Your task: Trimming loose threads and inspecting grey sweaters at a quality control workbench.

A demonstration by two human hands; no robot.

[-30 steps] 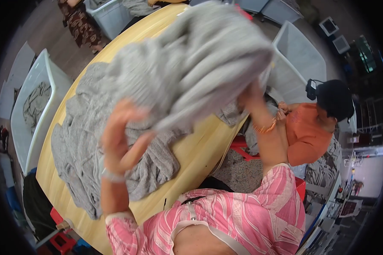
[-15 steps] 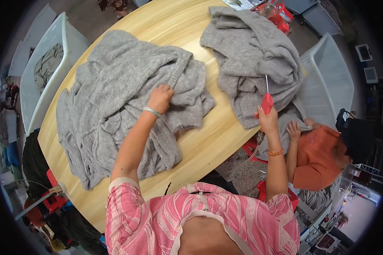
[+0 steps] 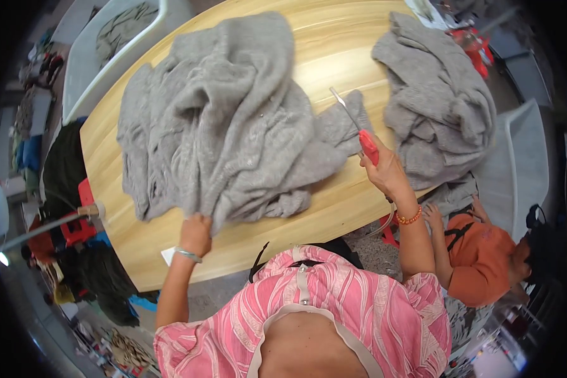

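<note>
A heap of grey knit sweaters (image 3: 233,120) covers the left and middle of the wooden table. My left hand (image 3: 196,233) is closed on the near edge of the top sweater, close to the table's front. A sleeve stretches from the heap toward my right hand. In my right hand (image 3: 387,171) is a red air blow gun (image 3: 369,148). Its long metal nozzle points up and to the left, above the sleeve; a thin hose trails below the hand. To the right lies a second pile of grey knitwear (image 3: 444,107), apart from the first heap.
The light wooden table (image 3: 334,19) has a curved edge. White bins stand at its far left (image 3: 85,85) and right (image 3: 529,164). A co-worker in an orange top (image 3: 485,258) sits at the right with hands on grey fabric. Red plastic (image 3: 475,50) shows at the far right.
My left hand has drawn the sweater's edge toward me and left, so the cloth has spread and shifted. The air blow gun has come left, off the right pile. The view has shifted too.
</note>
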